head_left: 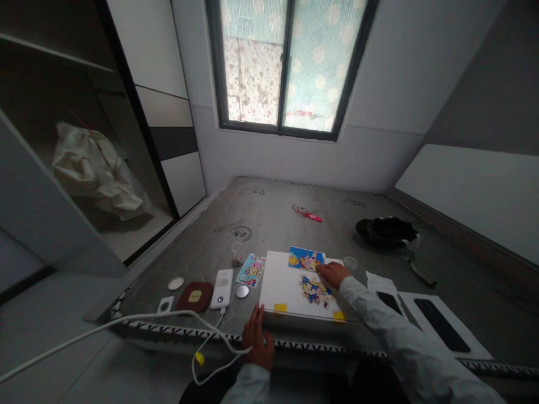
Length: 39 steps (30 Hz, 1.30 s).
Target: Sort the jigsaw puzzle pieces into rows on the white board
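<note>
Seen from the wearer's head, looking forward and down at a grey mattress [256, 224] in a dim room. At lower centre lies a white board [281, 286], its long axis seeming to run left to right, with yellow tape [280, 308] at its near corners. The right hand [332, 275] reaches in from the lower right in a white sleeve, fingers together and pointing toward the upper left. Their tips [319, 267] meet the lower right corner of a bright blue and yellow picture card [305, 258] at the board's far edge. A loose cluster of jigsaw pieces [315, 292] lies on the board just below that hand; in this dim view, single pieces are hard to make out. The left hand [257, 336], fingers slightly spread, rests against the board's near edge, not clamped on it, and lies farther from card and pieces than the right. Left of the board sit a white power bank [221, 289] and a round dark red charger [194, 297]. At the right, two black phones [442, 324] lie on white boxes.
</note>
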Tool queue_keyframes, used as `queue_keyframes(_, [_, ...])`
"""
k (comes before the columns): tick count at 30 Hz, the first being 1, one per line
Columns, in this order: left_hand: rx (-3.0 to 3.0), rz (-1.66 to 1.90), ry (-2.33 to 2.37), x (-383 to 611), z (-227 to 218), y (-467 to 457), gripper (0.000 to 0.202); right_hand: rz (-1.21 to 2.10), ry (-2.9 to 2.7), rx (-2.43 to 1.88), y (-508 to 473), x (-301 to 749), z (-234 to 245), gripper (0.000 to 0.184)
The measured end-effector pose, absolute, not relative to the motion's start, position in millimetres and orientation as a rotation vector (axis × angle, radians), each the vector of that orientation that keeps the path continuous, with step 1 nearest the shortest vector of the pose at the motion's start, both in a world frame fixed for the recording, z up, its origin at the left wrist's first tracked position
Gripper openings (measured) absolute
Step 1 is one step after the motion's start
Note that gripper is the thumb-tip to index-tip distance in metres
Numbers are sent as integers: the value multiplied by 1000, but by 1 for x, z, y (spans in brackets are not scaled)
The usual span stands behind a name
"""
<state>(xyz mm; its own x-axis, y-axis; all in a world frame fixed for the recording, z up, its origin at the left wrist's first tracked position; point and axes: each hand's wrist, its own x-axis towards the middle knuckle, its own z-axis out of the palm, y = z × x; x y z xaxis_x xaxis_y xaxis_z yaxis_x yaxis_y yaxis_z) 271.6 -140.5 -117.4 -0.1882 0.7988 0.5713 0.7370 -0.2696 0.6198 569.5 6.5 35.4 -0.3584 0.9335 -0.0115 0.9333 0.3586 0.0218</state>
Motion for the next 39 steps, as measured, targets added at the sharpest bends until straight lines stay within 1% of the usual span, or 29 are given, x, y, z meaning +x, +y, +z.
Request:
queue_keyframes(4, [1957,1495,1853,272,-116,-140,74,-28,2608,1753,0,554,43,28])
queue_keyframes(9, [1977,1521,1862,273,-118,-140,74,-156,2560,1945,-8,523,43,31])
queue_keyframes(12, [1968,1511,1864,272,-118,-140,74,-261,2511,2010,-12,513,38,28])
queue_keyframes(19, [1942,1500,1837,272,-115,-140,72,-429,2578,1990,-19,508,33,25])
queue_keyframes(22, [1932,1498,1854,272,-115,-139,71,-502,2624,1981,-21,506,37,28])
queue_keyframes(24, [1941,1499,1859,271,-115,-139,69,-512,2639,2017,-24,507,41,31])
queue_keyframes(27, [1972,1495,1889,271,-111,-140,65,-492,2679,2123,-33,518,46,30])
queue_keyframes(32, [2010,1439,2008,274,-102,-145,56,-612,2769,2436,-67,547,53,30])
queue_keyframes(36, [2076,1457,1927,276,-103,-146,55,-670,2777,2653,-118,524,53,28])
queue_keyframes(38, [2105,1469,1900,276,-107,-143,55,-787,2885,2542,-150,486,48,29])
queue_keyframes(39, [2116,1484,1897,275,-109,-142,53,-892,2942,2378,-167,462,45,31])
